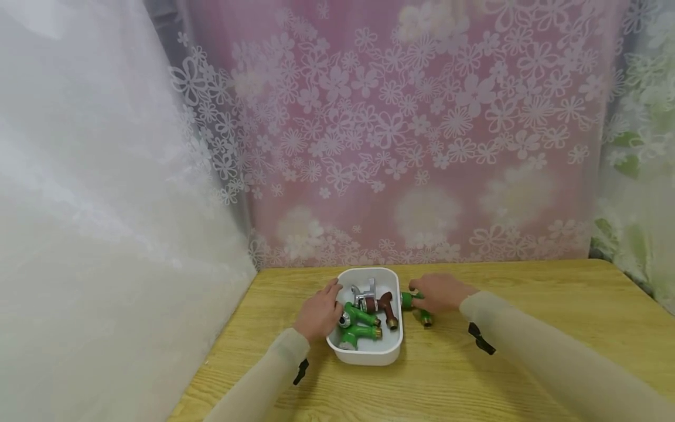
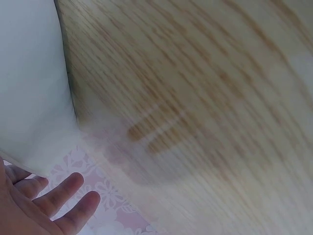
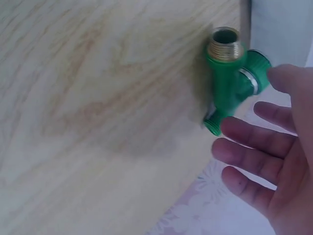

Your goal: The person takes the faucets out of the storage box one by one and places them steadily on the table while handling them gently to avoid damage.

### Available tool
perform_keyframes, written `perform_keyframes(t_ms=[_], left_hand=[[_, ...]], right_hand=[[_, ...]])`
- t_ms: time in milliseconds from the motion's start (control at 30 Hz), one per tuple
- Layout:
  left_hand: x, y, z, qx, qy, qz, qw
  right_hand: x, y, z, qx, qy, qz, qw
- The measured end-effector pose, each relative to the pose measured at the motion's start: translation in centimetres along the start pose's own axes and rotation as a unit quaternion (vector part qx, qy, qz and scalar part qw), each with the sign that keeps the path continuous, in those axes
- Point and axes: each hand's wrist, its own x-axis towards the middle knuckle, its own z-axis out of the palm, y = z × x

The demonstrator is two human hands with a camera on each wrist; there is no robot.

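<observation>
A white tub [image 1: 369, 358] holds two green plastic taps [image 1: 364, 332] with brass-coloured threaded ends, a brown tap [image 1: 387, 305] and a chrome tap [image 1: 369, 290]. My left hand [image 1: 319, 313] rests on the tub's left rim. The left wrist view shows its straight, spread fingers [image 2: 61, 193] beside the white wall. To the right of the tub lies another green tap [image 3: 225, 83] with a threaded brass end. Over it reaches my right hand [image 1: 440, 291], partly covering it in the head view. Its thumb is right at the tap's round green cap, and the other fingers are loosely extended.
The wooden table [image 1: 527, 328] extends to both sides of the tub. A pink flowered curtain [image 1: 422, 146] hangs along its back edge, and white sheeting [image 1: 105, 234] hangs at the left.
</observation>
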Motion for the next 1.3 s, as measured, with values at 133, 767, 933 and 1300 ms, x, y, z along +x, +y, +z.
perform_keyframes(t_ms=[133, 767, 933, 1300], left_hand=[[0.0, -0.2, 0.0, -0.002, 0.005, 0.000, 1.0000], [-0.1, -0.4, 0.1, 0.002, 0.008, -0.006, 0.9999], [0.0, -0.1, 0.1, 0.004, 0.003, -0.005, 1.0000], [0.0, 0.4, -0.2, -0.001, -0.006, -0.014, 0.9999]], right_hand=[[-0.3, -0.5, -1.3, -0.019, 0.037, -0.034, 0.999], [0.1, -5.0, -5.2, -0.045, 0.036, -0.090, 0.994], [0.7, -6.0, -5.6, -0.044, 0.011, -0.083, 0.996], [2.9, -8.1, -5.8, -0.021, -0.025, -0.086, 0.996]])
